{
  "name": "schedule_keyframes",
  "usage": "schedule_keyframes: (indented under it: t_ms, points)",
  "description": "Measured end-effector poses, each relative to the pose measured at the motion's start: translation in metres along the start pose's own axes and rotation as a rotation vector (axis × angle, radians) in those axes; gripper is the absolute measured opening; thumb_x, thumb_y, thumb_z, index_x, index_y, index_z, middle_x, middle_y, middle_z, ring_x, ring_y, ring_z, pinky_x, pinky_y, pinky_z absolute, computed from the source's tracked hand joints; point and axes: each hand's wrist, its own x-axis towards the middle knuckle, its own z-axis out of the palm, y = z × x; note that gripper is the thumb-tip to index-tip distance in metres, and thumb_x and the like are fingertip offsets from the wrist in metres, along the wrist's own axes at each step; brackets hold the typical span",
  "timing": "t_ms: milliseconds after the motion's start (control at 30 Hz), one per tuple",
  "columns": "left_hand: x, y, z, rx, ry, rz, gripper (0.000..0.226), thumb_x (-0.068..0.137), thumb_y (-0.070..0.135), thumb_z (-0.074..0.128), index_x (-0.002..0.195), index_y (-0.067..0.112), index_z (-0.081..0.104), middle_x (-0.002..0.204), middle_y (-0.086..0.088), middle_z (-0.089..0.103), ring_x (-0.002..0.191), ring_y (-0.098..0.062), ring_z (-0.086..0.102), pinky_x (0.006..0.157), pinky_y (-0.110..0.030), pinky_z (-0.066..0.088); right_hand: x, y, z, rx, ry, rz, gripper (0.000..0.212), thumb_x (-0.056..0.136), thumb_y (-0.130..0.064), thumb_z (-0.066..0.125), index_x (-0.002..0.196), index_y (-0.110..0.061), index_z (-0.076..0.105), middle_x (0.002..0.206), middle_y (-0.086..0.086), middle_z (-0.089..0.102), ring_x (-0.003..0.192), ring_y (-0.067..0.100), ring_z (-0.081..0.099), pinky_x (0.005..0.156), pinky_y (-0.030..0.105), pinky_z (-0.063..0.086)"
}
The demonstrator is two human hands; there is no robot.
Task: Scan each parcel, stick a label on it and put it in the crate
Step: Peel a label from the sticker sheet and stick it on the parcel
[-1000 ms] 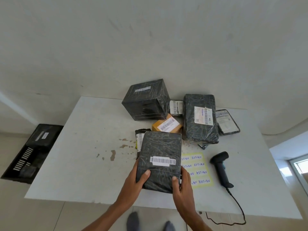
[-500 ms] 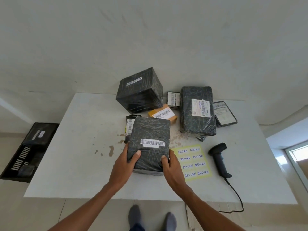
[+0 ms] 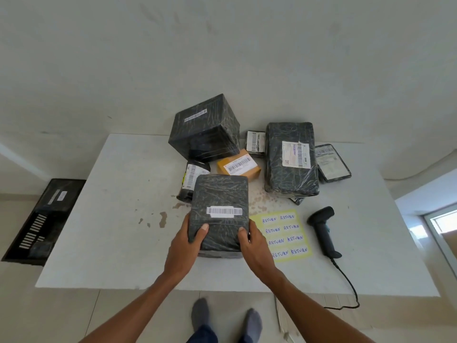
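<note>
Hands first: the left hand (image 3: 184,241) and the right hand (image 3: 254,241) clamp the near end of a black-wrapped parcel (image 3: 220,209) from either side, thumbs laid over its top face, fingers hidden along its flanks. Its long axis runs away from the person, so most of it reaches past the grip toward the far pile, and its white barcode strip (image 3: 224,211) faces up just beyond the thumbs. It seems to rest on the table (image 3: 118,219) near the front edge, though I cannot tell whether the far end is lifted. Just beside the right hand lies the yellow sheet of RETURN labels (image 3: 284,233), and beyond that the scanner (image 3: 324,231), so the right hand is the nearer one for the scan that likely comes next. Farther back sit the remaining parcels (image 3: 290,159). The crate (image 3: 42,221) stands on the floor off to the left, well apart
</note>
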Motion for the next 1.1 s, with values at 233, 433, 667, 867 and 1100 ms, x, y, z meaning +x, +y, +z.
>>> schedule_keyframes:
  t_ms: [233, 433, 667, 867, 1100]
  points:
    - [0.01, 0.012, 0.003, 0.034, 0.072, -0.116, 0.076, 0.085, 0.069, 0.055, 0.149, 0.042, 0.024, 0.143, 0.002, 0.05, 0.127, -0.025, 0.053, 0.102, -0.051, 0.049, 0.017, -0.003, -0.006, 0.079, -0.098, 0.024, 0.043, 0.099, -0.06, 0.034, 0.131, -0.037, 0.052, 0.12, -0.016, 0.063, 0.111, 0.004, 0.059, 0.093, 0.03, 0.048]
    - [-0.008, 0.049, 0.038, 0.51, 0.285, 0.457, 0.065, 0.095, 0.02, 0.056, 0.154, 0.018, 0.03, 0.163, -0.013, 0.018, 0.153, -0.033, 0.007, 0.121, -0.052, 0.016, 0.02, 0.043, -0.041, -0.171, 0.024, 0.099, 0.054, 0.102, -0.053, 0.038, 0.143, -0.02, 0.048, 0.139, -0.001, 0.058, 0.128, 0.015, 0.052, 0.106, 0.034, 0.043]
    - [-0.036, 0.063, 0.133, 0.409, -0.475, 0.611, 0.037, 0.098, 0.011, 0.044, 0.131, 0.017, 0.059, 0.132, 0.001, 0.058, 0.123, -0.012, 0.052, 0.107, -0.027, 0.043, 0.019, 0.1, -0.076, -0.788, -0.292, 0.062, 0.046, 0.103, -0.025, 0.044, 0.149, -0.024, 0.04, 0.162, -0.003, 0.027, 0.149, 0.018, 0.024, 0.115, 0.042, 0.036]
    - [-0.007, 0.031, 0.193, 0.549, -0.453, 0.141, 0.054, 0.1, -0.002, 0.041, 0.15, 0.014, 0.032, 0.155, -0.007, 0.027, 0.144, -0.021, 0.027, 0.115, -0.03, 0.032, 0.001, 0.126, -0.092, -0.823, -0.129, 0.01, 0.045, 0.1, -0.024, 0.046, 0.144, -0.02, 0.047, 0.153, -0.004, 0.039, 0.135, 0.018, 0.04, 0.097, 0.033, 0.049]
    - [0.043, 0.027, 0.227, 0.878, -0.293, 0.076, 0.066, 0.099, 0.017, 0.052, 0.155, 0.012, 0.016, 0.157, -0.017, 0.022, 0.143, -0.037, 0.024, 0.114, -0.042, 0.033, 0.014, 0.138, -0.102, -0.786, -0.154, -0.003, 0.054, 0.101, -0.031, 0.05, 0.152, -0.022, 0.034, 0.152, -0.004, 0.038, 0.132, 0.017, 0.04, 0.101, 0.03, 0.046]
